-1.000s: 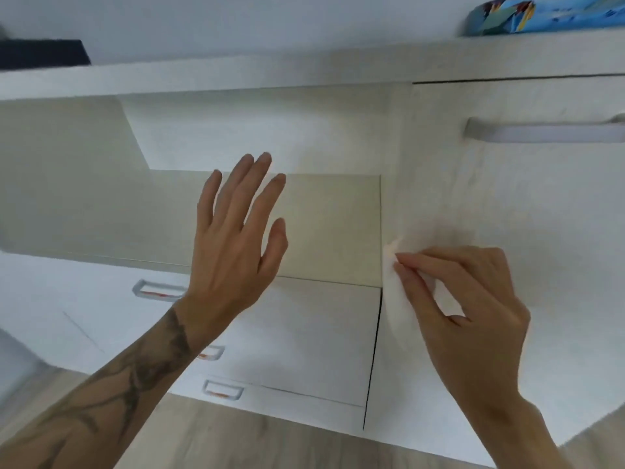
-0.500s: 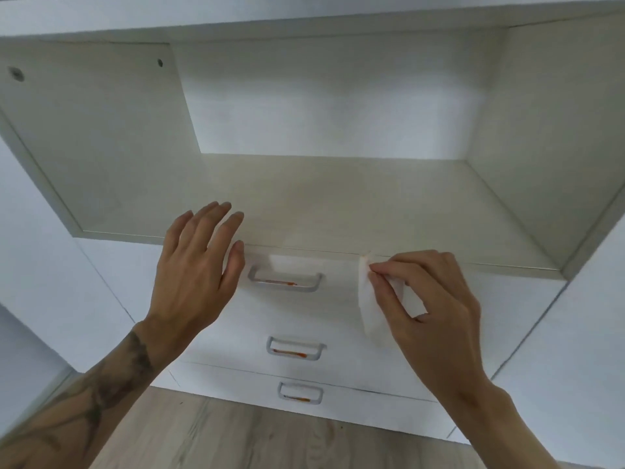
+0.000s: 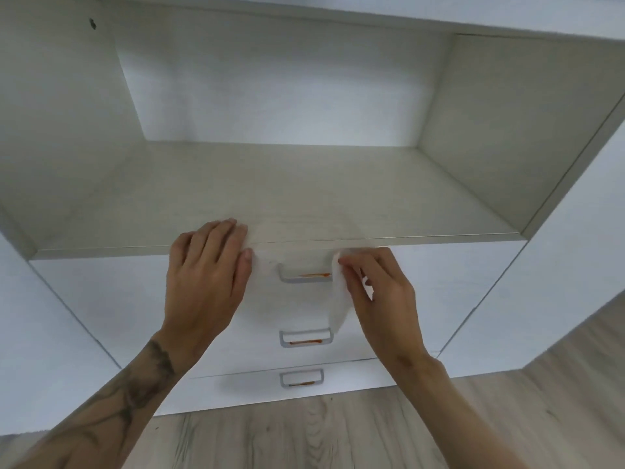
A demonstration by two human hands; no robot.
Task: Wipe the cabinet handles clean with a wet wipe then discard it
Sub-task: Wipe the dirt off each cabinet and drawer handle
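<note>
Here we are in front of the pale cabinet [image 3: 473, 299], and both hands are up at the top drawer [image 3: 111, 292]. The left hand [image 3: 206, 275] lies flat, fingers straight and close together, with the fingertips over the front edge of the open shelf [image 3: 304, 184] and the palm against the drawer front, just left of the top handle [image 3: 304, 278]. It grips nothing. The right hand [image 3: 378, 299] is the busy one: thumb and fingers are pinched tight on the wet wipe [image 3: 338, 306], right at the right end of that top handle, and the white sheet hides that end of it. I cannot tell whether the wipe actually presses on the metal. From the pinch the wipe hangs down loose along the drawer front, its lower edge ending near the right end of the middle handle [image 3: 306, 338]. Look at the top handle: an orange streak [image 3: 316, 275] runs along its bar, plain to see between the two hands. The middle handle carries the same orange mark, and so does the bottom handle [image 3: 301, 379] on the lowest drawer, both well below the hands and untouched. The left forearm [image 3: 128, 401] shows dark tattoo lines as it reaches up from the lower left. Underneath it all runs a grey wood-look floor [image 3: 338, 431].
</note>
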